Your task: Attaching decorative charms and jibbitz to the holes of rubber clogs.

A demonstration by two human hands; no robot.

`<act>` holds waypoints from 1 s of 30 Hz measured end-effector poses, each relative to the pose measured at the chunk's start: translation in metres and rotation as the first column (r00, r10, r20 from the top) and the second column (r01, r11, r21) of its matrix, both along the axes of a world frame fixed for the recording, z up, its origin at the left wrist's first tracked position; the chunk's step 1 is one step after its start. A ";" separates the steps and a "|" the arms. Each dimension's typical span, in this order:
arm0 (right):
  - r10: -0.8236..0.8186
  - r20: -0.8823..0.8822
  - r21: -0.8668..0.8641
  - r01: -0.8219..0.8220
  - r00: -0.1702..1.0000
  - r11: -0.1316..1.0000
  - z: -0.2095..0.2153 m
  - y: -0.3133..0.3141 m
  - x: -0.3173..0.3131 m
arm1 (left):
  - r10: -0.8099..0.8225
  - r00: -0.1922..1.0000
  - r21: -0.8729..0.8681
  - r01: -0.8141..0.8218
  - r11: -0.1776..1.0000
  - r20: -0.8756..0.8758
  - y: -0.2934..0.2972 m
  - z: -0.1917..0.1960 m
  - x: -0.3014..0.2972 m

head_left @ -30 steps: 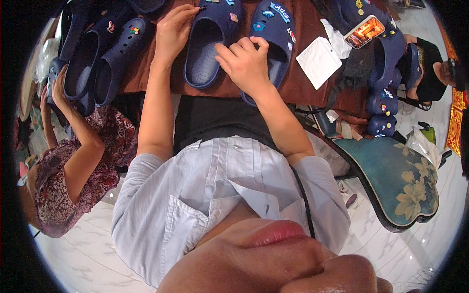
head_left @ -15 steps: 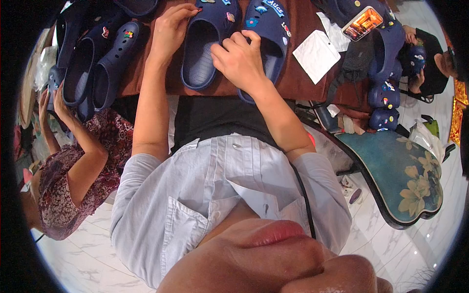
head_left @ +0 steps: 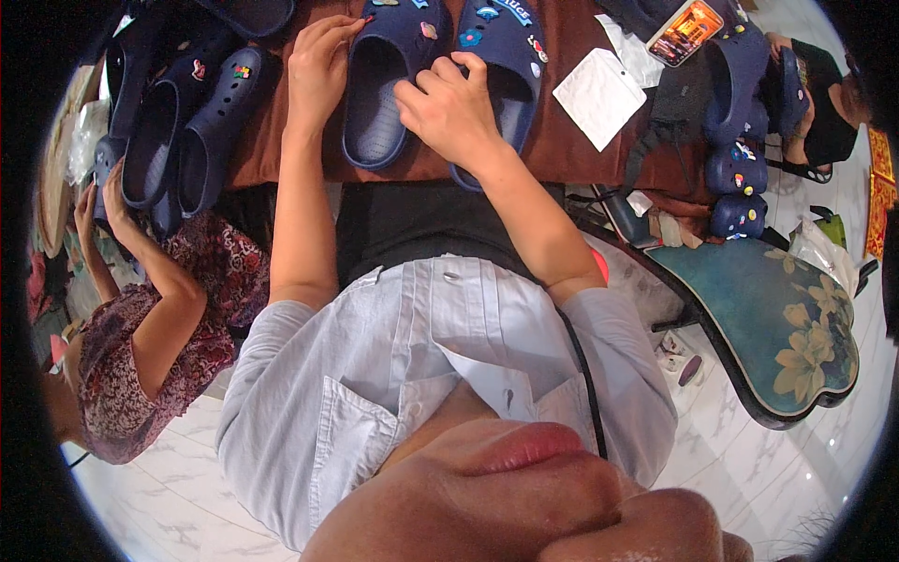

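Observation:
Two dark navy clogs lie side by side in front of me: the left clog [head_left: 375, 122] and the right clog [head_left: 517, 112], both decorated with colourful charms. My left hand [head_left: 320, 70] reaches to the left clog's outer edge, fingertips closed around a small reddish shoe charm [head_left: 370, 18]. Over the left clog's inner rim, between both shoes, is my right hand [head_left: 451, 105]. Its fingers are curled, one of them raised, and whatever they grip is hidden. On the right clog sit a blue letter charm [head_left: 511, 11] and a flower charm [head_left: 471, 37].
More navy clogs [head_left: 220, 117] crowd the left side, where another person's hand [head_left: 117, 201] touches one. To the right are a white tag [head_left: 599, 98], a phone [head_left: 685, 33] and stacked clogs [head_left: 737, 169]. A person in black [head_left: 824, 103] handles a clog. A flowered chair [head_left: 768, 318] stands near.
My hands keep nearly the same hold on the clog. The whole view has shifted slightly. At far right, the other person's clog has turned.

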State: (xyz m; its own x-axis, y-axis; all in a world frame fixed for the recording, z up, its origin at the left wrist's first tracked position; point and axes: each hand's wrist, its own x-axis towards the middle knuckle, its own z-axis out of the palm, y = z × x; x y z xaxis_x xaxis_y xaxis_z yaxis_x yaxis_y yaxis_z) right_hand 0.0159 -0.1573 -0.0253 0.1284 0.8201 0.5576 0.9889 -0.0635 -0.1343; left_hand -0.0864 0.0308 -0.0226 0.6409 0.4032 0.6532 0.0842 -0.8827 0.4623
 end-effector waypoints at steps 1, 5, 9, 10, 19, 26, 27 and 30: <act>-0.006 0.007 0.007 0.006 1.000 1.000 -0.001 -0.001 0.001 | 0.008 1.000 -0.009 -0.008 1.000 -0.011 -0.002 -0.002 0.000; -0.016 0.029 0.013 0.015 0.999 1.000 -0.002 -0.001 0.002 | 0.025 0.999 -0.055 -0.027 0.998 -0.041 -0.007 -0.004 -0.004; 0.000 0.014 0.039 0.000 1.000 0.999 -0.002 -0.001 0.002 | 0.046 0.998 -0.039 -0.047 0.998 -0.040 -0.014 0.000 -0.010; 0.008 0.012 0.035 -0.009 1.000 0.999 -0.001 -0.002 0.002 | 0.053 0.998 -0.056 -0.055 0.997 -0.034 -0.015 -0.001 -0.012; 0.105 -0.085 0.280 -0.078 0.991 0.957 0.026 -0.032 0.016 | 0.083 0.996 -0.150 -0.079 0.986 0.019 -0.031 0.012 -0.037; -0.174 -0.296 0.322 0.270 0.939 0.907 0.038 -0.071 0.056 | 0.022 0.997 -0.140 -0.011 0.990 0.074 -0.051 0.030 -0.041; -0.231 -0.374 0.312 0.356 0.898 0.881 0.037 -0.076 0.060 | 0.024 0.997 -0.143 -0.013 0.990 0.074 -0.054 0.030 -0.039; -0.270 -0.541 0.257 0.463 0.796 0.848 0.029 -0.089 0.068 | -0.038 0.995 -0.110 0.048 0.993 0.095 -0.060 0.029 -0.033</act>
State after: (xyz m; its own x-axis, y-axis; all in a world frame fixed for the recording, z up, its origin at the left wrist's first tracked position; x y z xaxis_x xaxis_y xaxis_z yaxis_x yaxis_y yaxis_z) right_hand 0.0838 -0.2464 0.0041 0.6988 0.4072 0.5881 0.7059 -0.2598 -0.6590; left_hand -0.1193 -0.0297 0.0064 0.5978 0.4504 0.6631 -0.0005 -0.8270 0.5622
